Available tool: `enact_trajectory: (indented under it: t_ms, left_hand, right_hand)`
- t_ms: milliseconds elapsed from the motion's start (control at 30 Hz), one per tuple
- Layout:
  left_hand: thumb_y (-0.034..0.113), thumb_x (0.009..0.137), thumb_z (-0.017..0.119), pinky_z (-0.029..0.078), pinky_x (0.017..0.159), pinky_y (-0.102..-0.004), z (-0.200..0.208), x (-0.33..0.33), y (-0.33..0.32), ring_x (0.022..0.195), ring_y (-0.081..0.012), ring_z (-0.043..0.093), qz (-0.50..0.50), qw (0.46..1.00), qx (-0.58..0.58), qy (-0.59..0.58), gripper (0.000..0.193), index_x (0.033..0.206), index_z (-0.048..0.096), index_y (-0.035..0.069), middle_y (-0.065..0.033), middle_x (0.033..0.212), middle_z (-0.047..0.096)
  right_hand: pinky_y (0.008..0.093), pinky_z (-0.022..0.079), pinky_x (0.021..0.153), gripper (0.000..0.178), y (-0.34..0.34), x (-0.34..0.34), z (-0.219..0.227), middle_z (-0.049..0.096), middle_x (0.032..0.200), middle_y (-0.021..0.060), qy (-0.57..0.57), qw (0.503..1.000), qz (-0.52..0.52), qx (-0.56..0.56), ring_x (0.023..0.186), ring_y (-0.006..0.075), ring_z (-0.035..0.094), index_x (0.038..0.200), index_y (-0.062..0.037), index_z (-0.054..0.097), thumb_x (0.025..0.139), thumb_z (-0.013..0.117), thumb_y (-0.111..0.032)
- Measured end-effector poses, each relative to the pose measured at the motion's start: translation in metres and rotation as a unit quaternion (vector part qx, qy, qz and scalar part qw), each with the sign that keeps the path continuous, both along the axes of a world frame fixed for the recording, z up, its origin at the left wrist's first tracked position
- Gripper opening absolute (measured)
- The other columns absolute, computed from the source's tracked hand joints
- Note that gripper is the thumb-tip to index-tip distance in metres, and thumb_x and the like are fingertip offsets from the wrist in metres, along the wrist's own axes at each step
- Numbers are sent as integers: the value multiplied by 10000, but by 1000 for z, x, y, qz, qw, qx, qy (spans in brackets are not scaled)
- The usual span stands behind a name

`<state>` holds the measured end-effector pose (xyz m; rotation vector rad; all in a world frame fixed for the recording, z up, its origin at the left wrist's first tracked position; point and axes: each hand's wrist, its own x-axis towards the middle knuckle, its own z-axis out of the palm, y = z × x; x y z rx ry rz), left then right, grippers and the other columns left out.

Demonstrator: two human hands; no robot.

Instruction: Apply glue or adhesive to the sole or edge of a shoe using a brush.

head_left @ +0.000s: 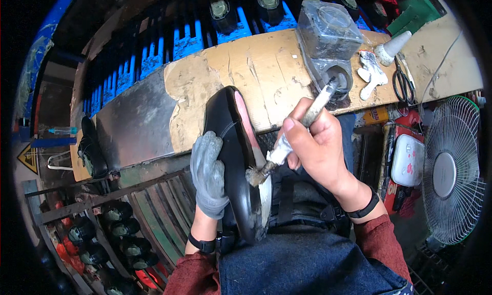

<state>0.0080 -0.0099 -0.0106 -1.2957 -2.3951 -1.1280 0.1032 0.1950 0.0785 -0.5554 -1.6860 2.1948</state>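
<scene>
Black shoe point(237, 164): While it is held lengthwise in front of your blue denim apron point(307, 264), its pink and greyish-white side band faces right.
Left hand point(209, 172): grey-gloved, clamped on the upper's left side.
Right hand point(318, 146): bare, closed around the white-wrapped handle of a brush point(279, 154); your hands are apart, one each side of the shoe.
Bristles point(254, 177): appear to touch the boundary between upper and band; whether they are loaded, you cannot tell from this view.
Upper risk: a stray stroke could mark the black surface, caused by splayed bristles working so near the boundary.
Grip risk: the shoe could turn under brush pressure, your hold being on one side only.
Dispensing pot point(328, 44): stands on the cardboard-covered bench point(241, 59); a snagging sleeve could tip it.
</scene>
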Motion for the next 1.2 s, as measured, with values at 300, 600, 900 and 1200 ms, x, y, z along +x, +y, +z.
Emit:
enact_trajectory:
  t_ms: [300, 600, 900, 1200]
  left_hand:
    - [82, 977, 435, 396, 1034, -529, 6, -1, 13, 1202, -416, 535, -64, 983, 116, 129, 333, 1308, 476, 81, -215, 1281, 565]
    - [90, 962, 470, 372, 1053, -566, 2, 5, 8, 1210, -426, 526, -40, 991, 60, 117, 407, 1361, 391, 124, -206, 1322, 527]
    - [200, 996, 391, 351, 1068, -538, 5, 5, 6, 1215, -414, 521, 12, 1000, 3, 23, 370, 1230, 562, -31, -231, 1270, 572]
    - [61, 949, 473, 398, 1031, -542, 7, -1, 14, 1197, -429, 538, -37, 990, 54, 121, 308, 1255, 493, 35, -215, 1278, 569]
  right_hand:
    - [245, 479, 485, 193, -18, 48, 12, 616, 706, 140, 165, 962, 77, 202, 523, 106, 562, 853, -20, 450, 919, 605, -115]
    - [204, 421, 425, 167, 18, -26, -23, 608, 664, 48, 64, 996, -27, 60, 465, 68, 528, 875, -46, 504, 976, 559, -167]
    - [241, 435, 452, 209, 33, -87, -42, 622, 629, 47, 11, 992, -61, 108, 498, 74, 566, 818, -8, 550, 921, 624, -173]
    - [178, 377, 395, 200, 11, -4, 0, 621, 693, 72, 45, 990, 22, 130, 436, 64, 499, 841, -49, 490, 974, 541, -190]
